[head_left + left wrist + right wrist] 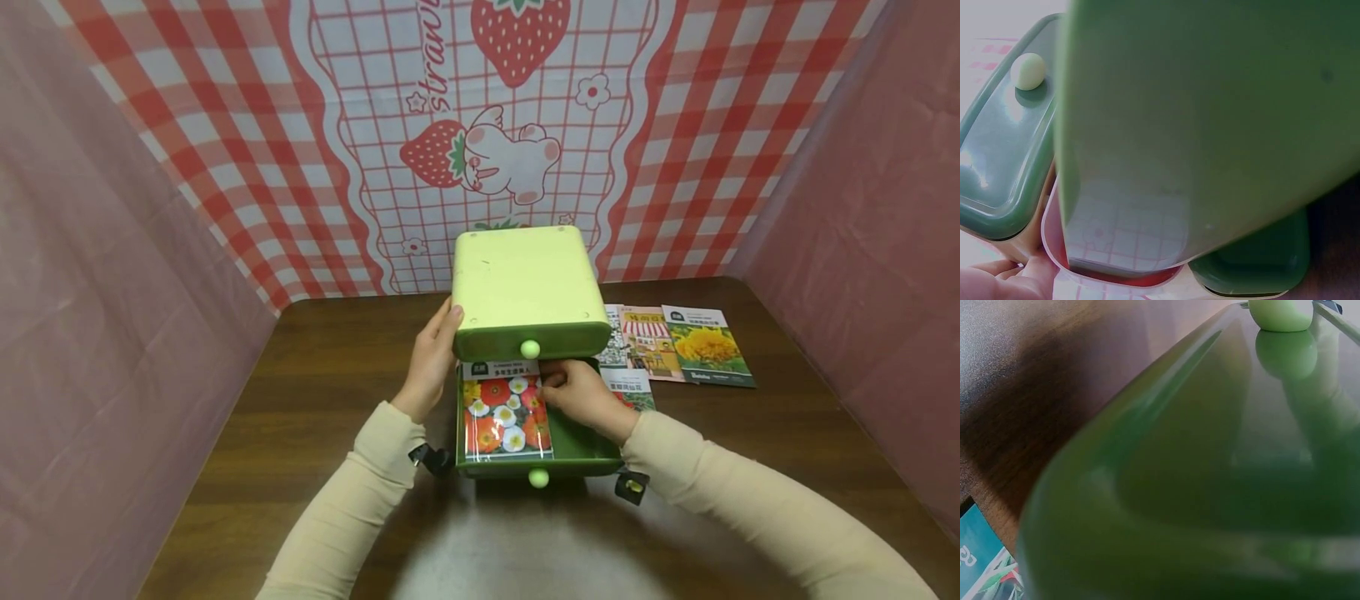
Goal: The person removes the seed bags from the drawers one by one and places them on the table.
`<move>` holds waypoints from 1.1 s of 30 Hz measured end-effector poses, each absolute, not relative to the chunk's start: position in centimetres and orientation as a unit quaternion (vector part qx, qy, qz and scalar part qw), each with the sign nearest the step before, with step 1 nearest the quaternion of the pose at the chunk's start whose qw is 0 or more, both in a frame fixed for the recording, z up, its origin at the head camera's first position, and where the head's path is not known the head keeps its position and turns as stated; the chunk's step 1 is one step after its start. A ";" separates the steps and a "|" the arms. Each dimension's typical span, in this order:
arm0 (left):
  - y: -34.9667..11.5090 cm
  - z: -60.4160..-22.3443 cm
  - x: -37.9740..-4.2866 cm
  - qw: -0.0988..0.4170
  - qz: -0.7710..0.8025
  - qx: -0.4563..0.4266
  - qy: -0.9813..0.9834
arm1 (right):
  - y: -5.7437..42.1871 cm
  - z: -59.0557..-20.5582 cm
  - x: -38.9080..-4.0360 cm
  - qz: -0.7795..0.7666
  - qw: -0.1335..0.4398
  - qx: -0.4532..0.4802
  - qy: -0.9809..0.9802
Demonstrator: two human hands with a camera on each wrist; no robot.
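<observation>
A small cabinet with a pale yellow-green top (528,279) stands mid-table, its upper drawer front (495,343) closed. Below that, a green drawer (583,446) is pulled out. Inside it, on the left, lies a seed packet (506,417) printed with red, orange and white flowers. My right hand (588,396) reaches into the drawer and pinches the packet's right edge with curled fingers. Against the cabinet's left side rests my left hand (432,362), thumb near the top's front corner. In the right wrist view the drawer's front (1179,475) hides the right hand.
Several packets lie right of the cabinet, among them one with a yellow flower (707,350) and one with a shop picture (648,337). Another packet (630,385) lies close to the drawer's right side. A checked strawberry cloth (360,167) hangs behind the wooden table (300,400).
</observation>
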State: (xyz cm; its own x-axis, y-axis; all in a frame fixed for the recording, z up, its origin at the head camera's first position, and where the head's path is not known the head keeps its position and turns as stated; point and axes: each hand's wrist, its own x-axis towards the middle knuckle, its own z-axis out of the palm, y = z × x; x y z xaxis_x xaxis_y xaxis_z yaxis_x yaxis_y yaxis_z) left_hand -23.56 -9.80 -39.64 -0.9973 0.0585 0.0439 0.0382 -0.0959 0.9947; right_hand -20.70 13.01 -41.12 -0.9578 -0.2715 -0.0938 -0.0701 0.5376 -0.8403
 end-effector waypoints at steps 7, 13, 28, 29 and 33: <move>-9.8 -39.6 -23.5 0.007 0.741 0.038 0.671 | 13.0 -41.1 -20.8 -0.497 0.168 -0.060 0.849; -9.8 -39.6 -23.6 0.008 0.737 0.038 0.674 | 13.0 -41.3 -21.0 -0.505 0.194 -0.051 0.839; -9.7 -39.7 -23.6 0.007 0.738 0.039 0.673 | 13.1 -41.0 -21.0 -0.519 0.175 -0.042 0.835; -9.7 -39.7 -23.6 0.006 0.739 0.039 0.672 | 13.1 -41.0 -21.0 -0.519 0.175 -0.042 0.836; -9.7 -39.7 -23.6 0.004 0.742 0.040 0.669 | 13.2 -40.7 -20.8 -0.515 0.182 -0.042 0.837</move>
